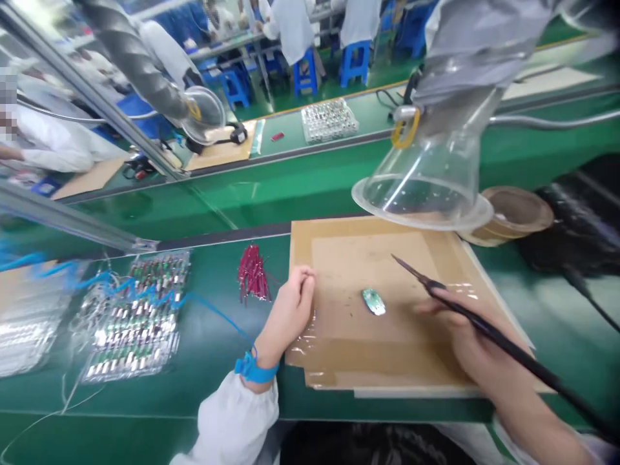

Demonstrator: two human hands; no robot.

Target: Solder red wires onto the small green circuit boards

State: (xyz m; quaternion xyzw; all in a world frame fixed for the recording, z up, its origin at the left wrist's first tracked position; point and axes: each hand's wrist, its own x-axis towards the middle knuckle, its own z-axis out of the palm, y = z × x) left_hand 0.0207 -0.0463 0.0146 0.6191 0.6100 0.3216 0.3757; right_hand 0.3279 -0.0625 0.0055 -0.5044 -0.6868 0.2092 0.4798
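Green little circuit board (373, 301) lies untouched between my hands; right hand (477, 345) clamps the black soldering iron (484, 326), left hand (289, 310) curled shut, empty.

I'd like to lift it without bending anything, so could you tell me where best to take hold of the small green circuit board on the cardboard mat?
Probably pinch the small green circuit board by its two long edges, coming from above. It lies flat and alone on the cardboard mat, between the left hand and the right hand holding the soldering iron, so its edges are free; its face carries parts.
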